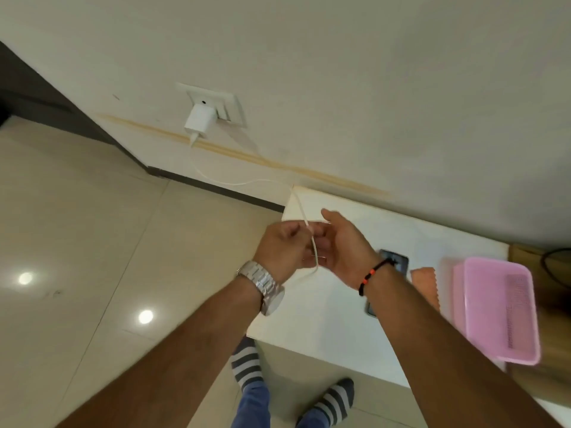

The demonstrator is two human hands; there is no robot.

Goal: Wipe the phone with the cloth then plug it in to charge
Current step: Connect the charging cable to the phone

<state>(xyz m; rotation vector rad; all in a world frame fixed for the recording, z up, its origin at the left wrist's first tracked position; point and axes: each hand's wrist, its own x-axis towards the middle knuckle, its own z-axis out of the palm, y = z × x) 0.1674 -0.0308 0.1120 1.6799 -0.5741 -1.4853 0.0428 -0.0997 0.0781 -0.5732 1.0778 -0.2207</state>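
A white charger [199, 120] sits in the wall socket [228, 108], and its white cable [247, 182] runs down and right to the corner of the white table [324, 310]. My left hand [282, 250] is closed around the cable's free end above the table's left edge. My right hand [344, 245] is beside it, fingers curled toward the same cable end. The dark phone [398, 262] lies flat on the table, mostly hidden behind my right wrist. An orange cloth [425, 281] lies just right of the phone.
A pink plastic basket [497, 310] stands on the table's right side, next to the cloth. Beige tiled floor [92, 242] spreads to the left. My feet in striped socks [247, 362] stand below the table's front edge.
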